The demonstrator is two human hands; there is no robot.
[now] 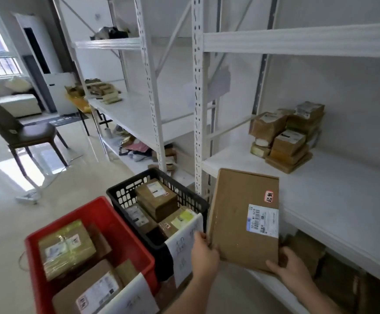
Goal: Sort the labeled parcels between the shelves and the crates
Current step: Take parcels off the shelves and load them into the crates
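A home room used as a parcel store: white metal shelves [320, 189] holding labelled boxes [286, 141], crates [121, 234] on the tiled floor, a chair [19, 130] far left.

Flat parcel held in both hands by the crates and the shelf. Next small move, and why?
Probably lift it right onto the white shelf board, beside the stack of small brown boxes. Both the left hand and right hand grip the flat brown cardboard parcel at its lower edge, upright and already overlapping the shelf front. Its pink sticker is unreadable, so the destination is a guess.
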